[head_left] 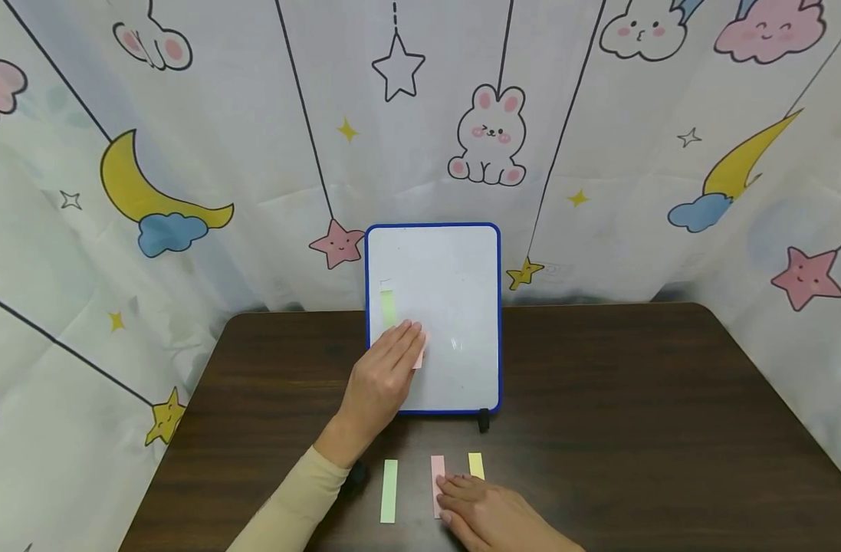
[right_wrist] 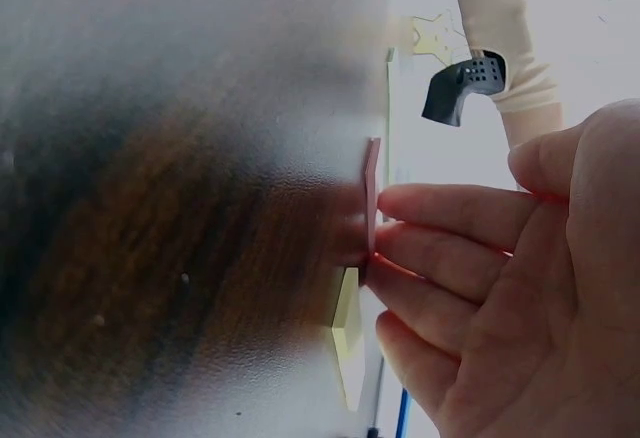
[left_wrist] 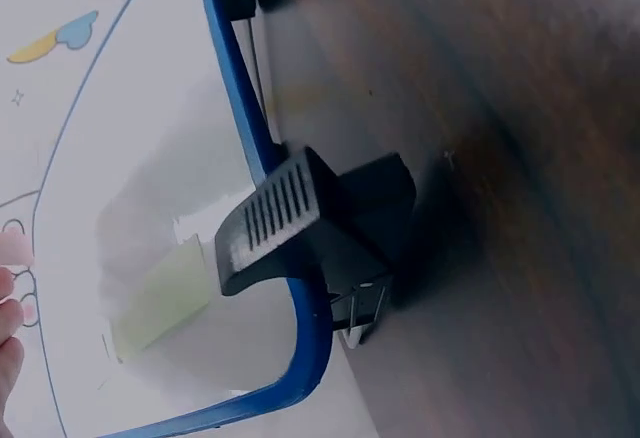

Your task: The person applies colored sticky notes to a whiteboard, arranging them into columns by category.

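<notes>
A small whiteboard (head_left: 454, 307) with a blue frame stands upright at the table's back edge. My left hand (head_left: 386, 372) lies with its fingers extended against its lower left part, covering most of a pink paper strip (head_left: 418, 360). Above the fingers a green strip (head_left: 389, 308) sticks to the board; the left wrist view also shows this green strip (left_wrist: 165, 303). On the table, the fingers of my right hand (head_left: 489, 510) touch a pink sticky-note pad (head_left: 437, 479). Beside it a yellow pad (head_left: 476, 465) is partly hidden by that hand, and a green pad (head_left: 389, 491) lies farther left.
Black clip feet (head_left: 484, 420) hold up the board's lower edge; one black clip (left_wrist: 280, 218) is close in the left wrist view. The brown wooden table (head_left: 613, 406) extends to both sides. A patterned curtain (head_left: 254, 115) hangs behind it.
</notes>
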Demonstrator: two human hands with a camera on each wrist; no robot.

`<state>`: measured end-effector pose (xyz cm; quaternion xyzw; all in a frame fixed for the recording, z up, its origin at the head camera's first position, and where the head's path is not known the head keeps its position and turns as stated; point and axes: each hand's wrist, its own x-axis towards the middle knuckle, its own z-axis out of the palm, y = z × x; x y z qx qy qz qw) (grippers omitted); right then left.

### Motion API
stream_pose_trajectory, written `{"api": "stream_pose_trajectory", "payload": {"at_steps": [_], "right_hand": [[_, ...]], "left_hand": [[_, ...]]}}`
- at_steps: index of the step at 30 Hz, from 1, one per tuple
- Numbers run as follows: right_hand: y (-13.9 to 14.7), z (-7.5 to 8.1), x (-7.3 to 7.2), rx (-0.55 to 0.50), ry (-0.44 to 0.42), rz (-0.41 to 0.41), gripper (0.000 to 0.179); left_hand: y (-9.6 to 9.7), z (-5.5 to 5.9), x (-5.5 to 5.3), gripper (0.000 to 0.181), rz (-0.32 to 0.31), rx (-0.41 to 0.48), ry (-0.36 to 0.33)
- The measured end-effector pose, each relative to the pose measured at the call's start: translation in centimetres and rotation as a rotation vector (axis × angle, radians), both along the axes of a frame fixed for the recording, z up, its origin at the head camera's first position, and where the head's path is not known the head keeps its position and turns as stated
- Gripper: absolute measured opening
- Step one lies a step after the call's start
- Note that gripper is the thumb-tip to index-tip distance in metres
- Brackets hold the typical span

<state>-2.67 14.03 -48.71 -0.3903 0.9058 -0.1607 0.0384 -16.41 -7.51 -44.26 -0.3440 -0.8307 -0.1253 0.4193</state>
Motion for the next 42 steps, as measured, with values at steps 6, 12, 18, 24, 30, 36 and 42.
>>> {"api": "stream_pose_trajectory", "payload": {"at_steps": [6,12,18,24,30,36,42], "right_hand": [[-0.1,0.0,0.0,-0.004,-0.002,0.000,0.042],[0.0,0.1,-0.1,0.019,-0.054,0.003,0.046],[0.1,0.0,0.0,0.012,-0.011,0.010,0.044],[0.2,0.3,-0.2,0.048,-0.102,0.007,0.047],[0.2,0.6,-0.2,0.071,-0.155,0.011,0.048],[0.1,0.4,-0.2,0.035,-0.084,0.015,0.047],[0.2,0.6,-0.4,0.080,-0.150,0.037,0.047]], "left_hand": [[0.2,0.2,-1.0,0.046,0.011,-0.003,0.038],[0.1,0.8,-1.8,0.043,0.039,0.005,0.030],[0.2,1.3,-2.5,0.041,0.057,0.001,0.009],[0.4,1.7,-3.2,0.040,0.057,0.010,0.022],[0.6,1.5,-4.1,0.041,0.054,0.017,0.028],[0.8,1.2,-4.9,0.041,0.077,0.024,0.044],[1.1,1.1,-5.3,0.037,0.093,-0.004,0.072]]}}
